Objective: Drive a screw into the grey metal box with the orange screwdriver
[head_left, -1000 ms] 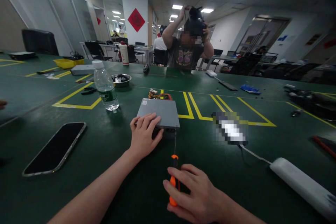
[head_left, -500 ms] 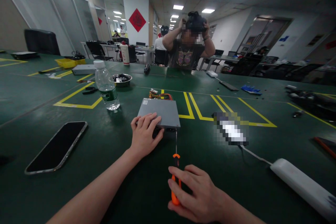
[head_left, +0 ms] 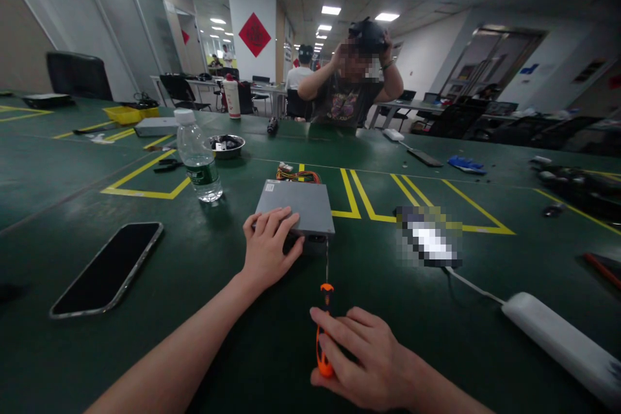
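A grey metal computer power supply unit lies flat on the green table, its bundle of coloured wires at the far side. My left hand grips its near left part, fingers over the top and thumb against the front face. In my right hand is an orange and black screwdriver, held by the handle between thumb and fingers. Its shaft points away from me, the tip at the near right corner of the unit. What the tip touches is too small to make out.
To the left are a phone, a water bottle and a metal bowl. On the right lie a blurred-out device on a cable and a white power strip. A person across the table holds a headset.
The screwdriver handle has turned a little in my right fingers. My left hand and the power supply unit stay in place. The person opposite has shifted the headset and arms slightly.
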Demonstrator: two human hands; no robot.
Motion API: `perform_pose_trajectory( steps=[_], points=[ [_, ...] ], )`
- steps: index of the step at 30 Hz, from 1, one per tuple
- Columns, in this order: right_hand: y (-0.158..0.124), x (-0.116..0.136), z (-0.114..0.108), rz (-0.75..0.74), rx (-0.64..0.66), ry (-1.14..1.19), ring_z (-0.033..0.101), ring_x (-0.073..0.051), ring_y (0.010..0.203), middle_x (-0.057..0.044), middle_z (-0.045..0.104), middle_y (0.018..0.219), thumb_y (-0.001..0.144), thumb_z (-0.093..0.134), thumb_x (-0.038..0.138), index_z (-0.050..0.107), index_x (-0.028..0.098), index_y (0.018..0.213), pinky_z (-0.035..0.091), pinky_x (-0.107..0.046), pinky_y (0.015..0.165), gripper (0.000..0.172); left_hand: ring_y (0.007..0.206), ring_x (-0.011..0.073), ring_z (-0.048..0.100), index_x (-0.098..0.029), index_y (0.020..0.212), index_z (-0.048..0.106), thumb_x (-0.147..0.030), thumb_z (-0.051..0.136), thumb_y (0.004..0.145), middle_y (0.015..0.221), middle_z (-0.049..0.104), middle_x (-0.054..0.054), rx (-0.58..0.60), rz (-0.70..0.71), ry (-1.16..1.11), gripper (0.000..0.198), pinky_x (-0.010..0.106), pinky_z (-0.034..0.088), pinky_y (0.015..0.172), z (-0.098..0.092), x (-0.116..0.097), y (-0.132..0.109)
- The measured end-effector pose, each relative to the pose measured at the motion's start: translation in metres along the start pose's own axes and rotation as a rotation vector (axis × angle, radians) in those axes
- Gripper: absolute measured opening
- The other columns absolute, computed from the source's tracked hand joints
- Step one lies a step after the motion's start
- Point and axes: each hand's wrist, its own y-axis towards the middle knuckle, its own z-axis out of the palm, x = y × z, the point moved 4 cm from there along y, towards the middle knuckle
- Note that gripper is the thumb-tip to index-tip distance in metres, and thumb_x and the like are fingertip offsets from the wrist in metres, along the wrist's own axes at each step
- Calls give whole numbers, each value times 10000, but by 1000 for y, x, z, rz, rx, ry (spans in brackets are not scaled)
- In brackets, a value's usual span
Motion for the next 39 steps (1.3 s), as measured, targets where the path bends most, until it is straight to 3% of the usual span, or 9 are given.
perform_pose_trajectory(
  steps=[4,9,17,23,27,30,34,37,39],
  points=[
    [-5,-2,0,46,-82,12,610,-126,628,-158,671,905,856,521,333,544,134,734,478,-258,608,235,1127,244,464,-261,1121,525,-348,520,812,1209,566,58,0,2,-6,321,449,241,944,0,0,-1],
    [3,-2,-3,40,29,32,636,-172,826,-151,654,961,910,373,358,570,147,1018,512,-288,694,308,1135,242,459,-255,1124,523,-359,511,815,1211,563,53,0,2,0,326,443,244,947,1,1,-1],
    [-2,-3,-3,49,-82,37,649,-151,753,-181,657,943,870,512,328,538,124,807,521,-247,672,215,1126,239,468,-251,1114,527,-349,514,814,1205,567,52,-7,5,9,316,447,244,945,1,1,-1],
    [2,-3,-5,43,32,53,640,-191,869,-173,647,964,917,364,353,540,105,1057,533,-282,681,335,1131,240,466,-251,1129,518,-352,516,812,1209,563,52,1,5,15,333,445,247,941,1,1,0],
    [-1,-1,-5,36,-25,30,626,-137,663,-175,646,971,868,506,311,580,113,911,517,-258,625,216,1139,239,463,-256,1131,516,-358,513,814,1214,560,53,0,5,15,332,446,245,943,2,1,-1],
    [-8,-2,-2,58,-93,45,637,-147,720,-182,647,969,825,582,289,545,123,822,515,-252,655,170,1137,239,467,-259,1128,519,-352,522,808,1209,564,54,-13,3,8,334,448,241,947,3,1,0],
    [-7,-4,-1,64,-36,84,641,-188,861,-198,641,973,877,458,370,532,85,973,526,-277,704,310,1124,239,476,-258,1125,523,-339,536,799,1204,568,55,-19,8,0,336,446,247,943,2,0,0],
    [-1,-2,-3,40,59,56,648,-182,820,-182,647,985,897,393,318,538,113,1069,529,-289,661,305,1123,241,477,-257,1120,526,-339,533,801,1203,570,56,-21,8,2,329,449,246,941,1,0,0],
    [1,-1,-5,27,35,32,649,-169,784,-181,653,972,884,454,318,561,114,1014,524,-274,648,265,1126,241,474,-256,1120,527,-342,531,803,1206,569,56,-19,4,4,328,448,245,941,1,0,0]
  ],
)
